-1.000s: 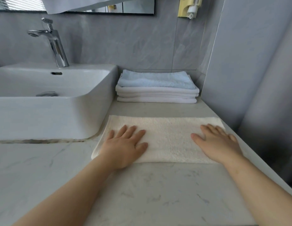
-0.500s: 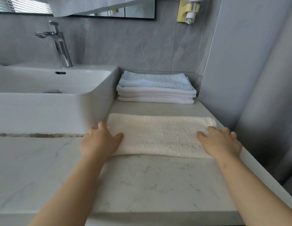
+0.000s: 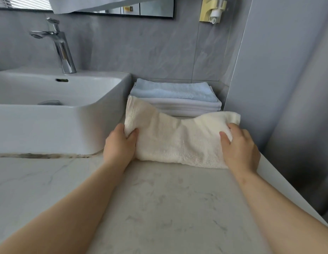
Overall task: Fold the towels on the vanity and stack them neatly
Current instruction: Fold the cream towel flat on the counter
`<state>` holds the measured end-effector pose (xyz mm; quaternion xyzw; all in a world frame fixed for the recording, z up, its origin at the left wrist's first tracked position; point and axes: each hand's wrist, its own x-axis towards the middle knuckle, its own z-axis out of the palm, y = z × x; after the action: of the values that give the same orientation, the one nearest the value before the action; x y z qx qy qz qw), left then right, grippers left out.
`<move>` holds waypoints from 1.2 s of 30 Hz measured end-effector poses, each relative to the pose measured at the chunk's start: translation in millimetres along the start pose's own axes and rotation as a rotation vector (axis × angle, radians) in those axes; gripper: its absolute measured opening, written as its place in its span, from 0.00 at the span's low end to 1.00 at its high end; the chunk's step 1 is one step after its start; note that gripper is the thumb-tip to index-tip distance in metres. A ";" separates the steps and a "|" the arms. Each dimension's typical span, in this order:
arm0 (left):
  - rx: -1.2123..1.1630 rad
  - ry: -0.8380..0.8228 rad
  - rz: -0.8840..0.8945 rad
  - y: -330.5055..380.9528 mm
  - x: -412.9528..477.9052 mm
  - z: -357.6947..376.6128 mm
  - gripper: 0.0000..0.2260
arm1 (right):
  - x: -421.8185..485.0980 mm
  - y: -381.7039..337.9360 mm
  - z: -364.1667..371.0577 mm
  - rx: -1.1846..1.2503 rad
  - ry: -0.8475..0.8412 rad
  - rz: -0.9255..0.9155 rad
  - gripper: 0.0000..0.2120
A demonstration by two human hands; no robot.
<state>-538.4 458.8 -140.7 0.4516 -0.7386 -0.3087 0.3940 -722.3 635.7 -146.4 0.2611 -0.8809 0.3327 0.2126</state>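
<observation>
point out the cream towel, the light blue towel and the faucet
cream towel (image 3: 178, 140), head view, middle of its sagging front face
light blue towel (image 3: 174, 90), head view, top surface, atop the stack
faucet (image 3: 62, 52), head view, chrome upright body

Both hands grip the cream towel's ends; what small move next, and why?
Probably lift it onto the blue towel topping the stack: the left hand and right hand grip the folded cream towel, its far edge raised before the stack.

Bare forearms
Both are shown uncovered, from the frame's edge to the left hand (image 3: 119, 145) and right hand (image 3: 241, 151).
</observation>
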 end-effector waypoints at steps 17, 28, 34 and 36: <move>-0.136 0.003 -0.048 59.2 129.7 33.1 0.11 | 128.0 -51.5 40.5 0.321 0.124 0.071 0.17; -0.185 -0.080 -0.189 102.8 161.5 17.1 0.11 | 184.6 -65.3 9.0 0.305 -0.051 0.172 0.16; -0.207 -0.132 -0.309 114.5 160.5 9.5 0.10 | 186.9 -60.1 -8.9 0.278 -0.166 0.184 0.16; -0.195 -0.139 -0.325 117.6 157.6 9.5 0.10 | 188.6 -58.0 -14.7 0.281 -0.186 0.189 0.16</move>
<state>-640.7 363.5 -2.2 0.5022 -0.6480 -0.4686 0.3292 -830.3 548.6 -5.3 0.2342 -0.8622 0.4452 0.0594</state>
